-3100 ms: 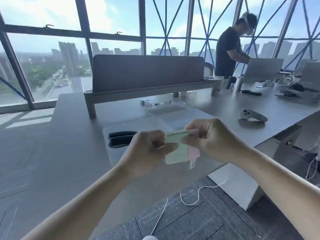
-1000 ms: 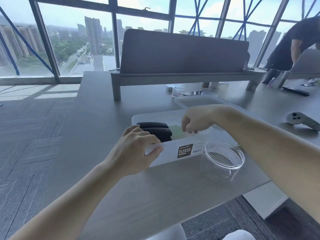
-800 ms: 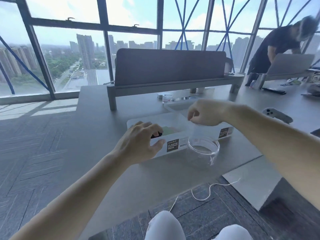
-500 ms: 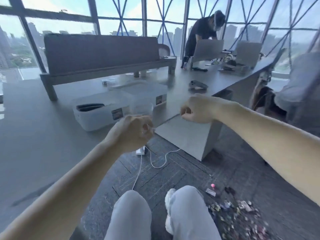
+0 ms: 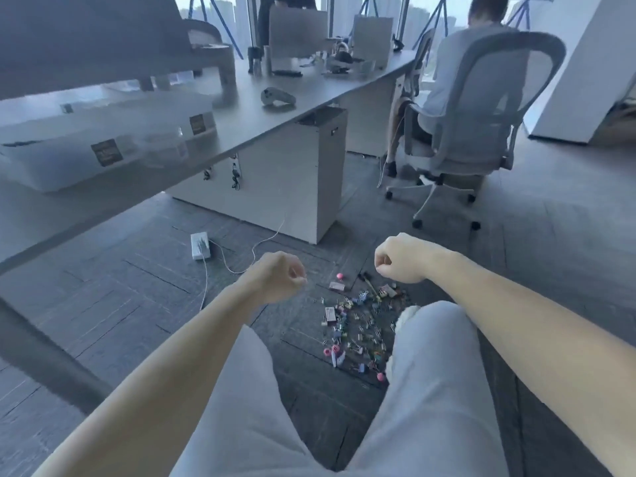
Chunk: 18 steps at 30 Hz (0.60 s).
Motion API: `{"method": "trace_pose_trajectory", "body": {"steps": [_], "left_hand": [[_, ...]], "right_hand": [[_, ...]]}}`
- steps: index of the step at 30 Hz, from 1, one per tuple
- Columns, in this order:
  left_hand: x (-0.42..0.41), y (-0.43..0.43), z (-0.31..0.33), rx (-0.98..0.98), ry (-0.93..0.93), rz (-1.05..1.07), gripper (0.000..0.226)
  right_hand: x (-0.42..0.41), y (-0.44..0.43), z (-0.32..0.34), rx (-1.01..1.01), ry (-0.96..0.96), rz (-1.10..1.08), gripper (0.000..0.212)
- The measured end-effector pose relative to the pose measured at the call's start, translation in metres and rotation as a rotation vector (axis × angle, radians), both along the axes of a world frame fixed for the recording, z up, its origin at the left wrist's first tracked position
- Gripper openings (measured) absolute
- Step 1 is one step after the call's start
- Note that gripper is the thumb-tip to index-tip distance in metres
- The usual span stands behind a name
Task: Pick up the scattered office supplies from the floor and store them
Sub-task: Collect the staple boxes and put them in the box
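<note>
A heap of small coloured office supplies (image 5: 358,325) lies scattered on the grey carpet between my knees: clips, pins, small boxes. My left hand (image 5: 280,280) hangs over the floor left of the heap, fingers curled into a fist that holds nothing. My right hand (image 5: 399,258) hovers above the heap's far edge, also curled and empty. Two white plastic storage boxes (image 5: 86,156) stand on the desk at the upper left, out of reach of both hands. A clear round dish (image 5: 165,146) sits blurred in front of them.
The grey desk (image 5: 275,115) runs from left to upper right, with a white cabinet (image 5: 303,187) beneath it. A power strip (image 5: 199,245) and white cable lie on the floor. A person sits in a wheeled chair (image 5: 478,129) at right. My legs fill the foreground.
My view has swung from the desk down to the floor. Both hands left the storage box and dropped, curled, over the heap of supplies. The sticky notes are no longer in my hands.
</note>
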State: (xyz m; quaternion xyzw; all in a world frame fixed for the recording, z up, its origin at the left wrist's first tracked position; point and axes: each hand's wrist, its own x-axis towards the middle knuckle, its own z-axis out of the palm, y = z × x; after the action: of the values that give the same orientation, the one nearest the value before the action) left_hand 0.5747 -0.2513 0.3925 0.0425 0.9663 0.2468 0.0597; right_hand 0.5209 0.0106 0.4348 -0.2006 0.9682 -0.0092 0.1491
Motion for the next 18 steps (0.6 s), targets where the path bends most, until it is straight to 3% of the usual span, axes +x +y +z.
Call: {"method": "trace_pose_trajectory", "body": {"steps": [10, 18], "left_hand": [[-0.07, 0.073, -0.101, -0.126, -0.237, -0.087, 0.016], [-0.178, 0.115, -0.197, -0.146, -0.364, -0.113, 0.029]], "right_hand": [[-0.04, 0.082, -0.144, -0.133, -0.099, -0.229, 0.022], [-0.13, 0.143, -0.227, -0.082, -0.124, -0.359, 0.023]]}}
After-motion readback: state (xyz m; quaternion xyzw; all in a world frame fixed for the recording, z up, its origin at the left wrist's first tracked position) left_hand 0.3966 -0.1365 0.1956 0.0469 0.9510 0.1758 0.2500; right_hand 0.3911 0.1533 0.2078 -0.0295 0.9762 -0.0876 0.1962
